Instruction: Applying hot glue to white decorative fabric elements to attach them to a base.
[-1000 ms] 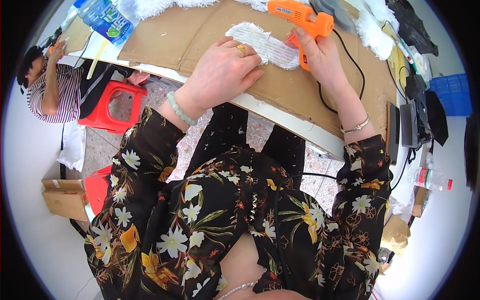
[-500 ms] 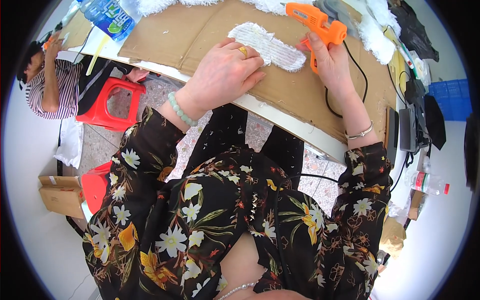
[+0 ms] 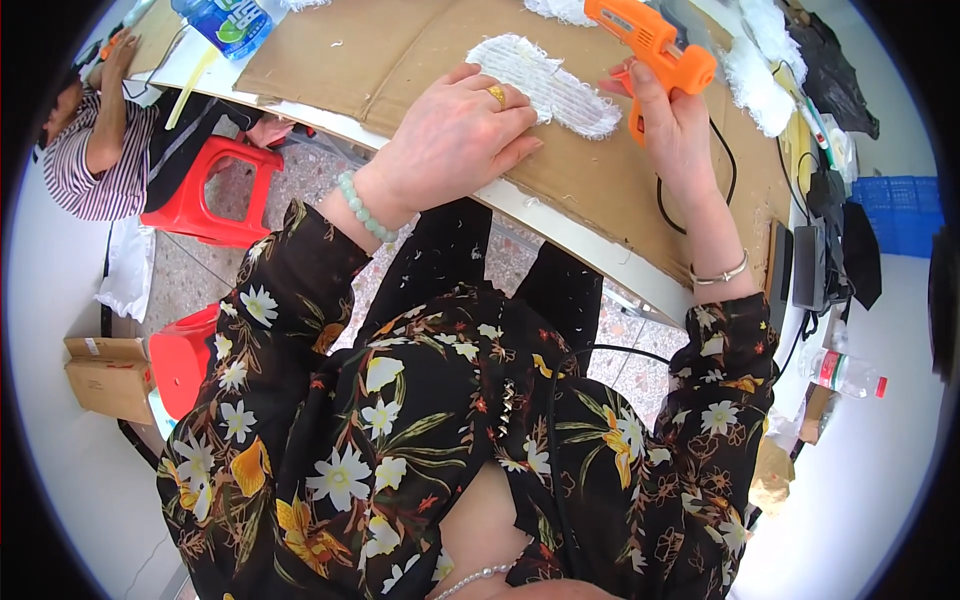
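Observation:
A white fuzzy sole-shaped piece (image 3: 560,85) lies on a brown cardboard sheet (image 3: 380,50) that covers the table. My left hand (image 3: 455,135), with a gold ring and a pale green bead bracelet, rests flat on the near end of the white piece, fingers spread. My right hand (image 3: 672,125) grips the handle of an orange glue gun (image 3: 648,40), held upright beside the far end of the white piece. The gun's black cord (image 3: 725,165) trails off to the right.
More white fuzzy pieces (image 3: 755,70) lie at the table's far right, a plastic water bottle (image 3: 225,20) at the far left. Two red plastic stools (image 3: 205,185) stand on the floor beside a seated person in a striped shirt (image 3: 90,150). A cardboard box (image 3: 105,375) sits lower left.
My right hand has lifted the glue gun off the white piece and drawn it toward the right. My left hand has stayed on the piece.

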{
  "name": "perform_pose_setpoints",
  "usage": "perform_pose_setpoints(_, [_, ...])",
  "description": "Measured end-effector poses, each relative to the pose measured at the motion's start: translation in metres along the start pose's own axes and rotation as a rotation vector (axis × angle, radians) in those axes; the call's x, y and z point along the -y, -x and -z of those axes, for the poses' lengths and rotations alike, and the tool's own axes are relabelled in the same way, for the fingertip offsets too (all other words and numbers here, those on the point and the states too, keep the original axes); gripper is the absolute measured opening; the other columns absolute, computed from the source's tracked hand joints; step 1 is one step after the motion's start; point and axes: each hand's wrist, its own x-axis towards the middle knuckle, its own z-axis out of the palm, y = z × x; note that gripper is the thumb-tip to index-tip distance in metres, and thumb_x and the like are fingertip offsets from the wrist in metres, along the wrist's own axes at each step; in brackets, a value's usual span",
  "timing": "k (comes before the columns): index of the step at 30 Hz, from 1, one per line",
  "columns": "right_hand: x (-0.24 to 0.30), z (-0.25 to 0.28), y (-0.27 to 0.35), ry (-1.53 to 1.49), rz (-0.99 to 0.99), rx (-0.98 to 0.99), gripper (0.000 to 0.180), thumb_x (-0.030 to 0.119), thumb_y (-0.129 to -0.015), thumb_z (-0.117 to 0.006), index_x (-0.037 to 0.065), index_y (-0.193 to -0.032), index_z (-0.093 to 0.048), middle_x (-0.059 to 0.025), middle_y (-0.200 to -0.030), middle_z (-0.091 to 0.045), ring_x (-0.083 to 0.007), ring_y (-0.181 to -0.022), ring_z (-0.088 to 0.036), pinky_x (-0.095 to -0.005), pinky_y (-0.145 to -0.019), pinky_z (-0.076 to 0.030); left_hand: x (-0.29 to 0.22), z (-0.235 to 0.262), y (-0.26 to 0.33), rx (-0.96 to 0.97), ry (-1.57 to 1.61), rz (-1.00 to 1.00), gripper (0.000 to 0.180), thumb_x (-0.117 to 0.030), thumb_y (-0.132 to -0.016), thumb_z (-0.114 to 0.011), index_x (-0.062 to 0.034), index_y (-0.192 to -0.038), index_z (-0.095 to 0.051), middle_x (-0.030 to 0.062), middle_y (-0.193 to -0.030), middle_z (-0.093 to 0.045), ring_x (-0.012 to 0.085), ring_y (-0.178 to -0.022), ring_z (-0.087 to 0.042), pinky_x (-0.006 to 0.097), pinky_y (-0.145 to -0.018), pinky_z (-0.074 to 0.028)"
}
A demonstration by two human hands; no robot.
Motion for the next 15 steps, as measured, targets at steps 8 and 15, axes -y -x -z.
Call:
perform_pose_setpoints(8, [0.000,-0.008,-0.001,0.000,-0.020,0.079,0.033,0.031,-0.101,-0.046,0.000,-0.109,-0.056,-0.0062,-0.092,-0.066,-0.0157,-0.086,-0.068,-0.0213,-0.056,-0.040,0.001,-0.007,0.001,-0.113,-0.009,-0.042,0.015,-0.022,-0.080,-0.068,-0.0070,-0.082,-0.066,0.0016,-0.086,-0.066,0.0206,-0.086,-0.061,0.036,-0.086,-0.045])
perform_pose_setpoints(15, [0.029,0.028,0.027,0.073,-0.075,-0.071,0.035,0.030,-0.102,-0.043,-0.001,-0.111,-0.056,-0.0091,-0.098,-0.066,-0.0195,-0.081,-0.070,-0.0197,-0.049,-0.036,0.002,-0.016,0.000,-0.117,-0.005,-0.049,0.015,-0.023,-0.080,-0.068,-0.0076,-0.081,-0.066,0.0018,-0.087,-0.066,0.0206,-0.087,-0.061,0.036,-0.088,-0.045])
